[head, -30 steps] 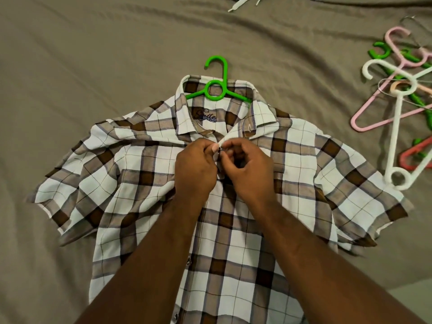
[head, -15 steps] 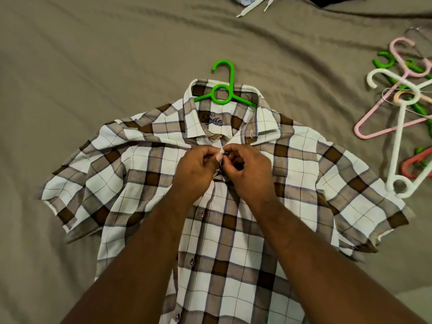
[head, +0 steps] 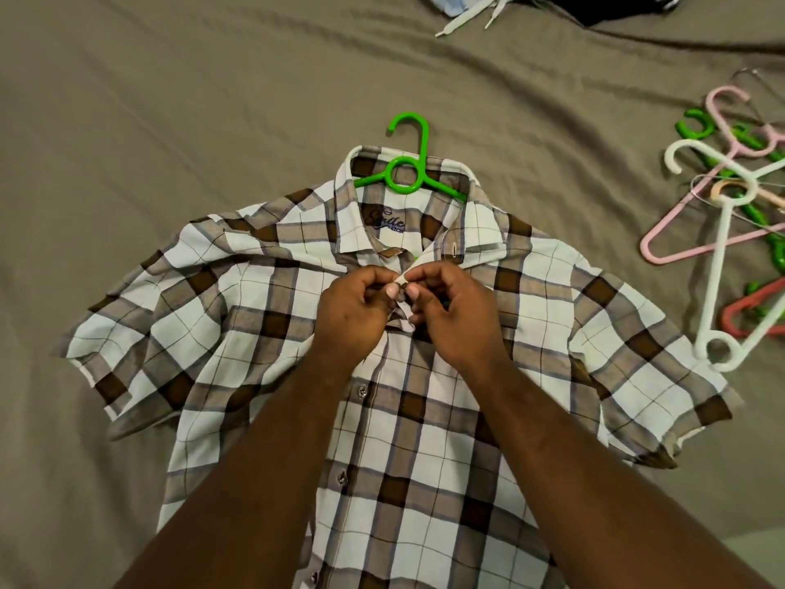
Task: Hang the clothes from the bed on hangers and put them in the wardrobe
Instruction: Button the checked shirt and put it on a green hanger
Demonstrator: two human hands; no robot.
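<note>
Shirt (head: 238, 316), short-sleeved, checked in white, brown and grey, is lying front up and spread flat on the olive-brown bed (head: 170, 121). Hanger (head: 408, 163), green plastic, is sitting inside the shirt's neck, its hook sticking out past the collar (head: 480, 231) onto the bed. Label (head: 384, 221) inside the collar is carrying dark blue script lettering that seems to begin with S; the rest is too small to read. Left hand (head: 352, 308) and right hand (head: 458, 316) are meeting at the top of the front opening, just below the collar. Both have their fingers curled, each pinching an edge of the shirt's front between thumb and fingertips; what lies between the fingertips is hidden. Buttons (head: 362, 391) are showing along the front edge beside the left forearm. Spare hangers (head: 679, 248), pink, green, white and red, are lying in a loose heap at the picture's right, with the white one (head: 722, 265) reaching nearly to the shirt's sleeve. White cords (head: 463, 19) and dark cloth (head: 616, 6) are lying at the far edge.
</note>
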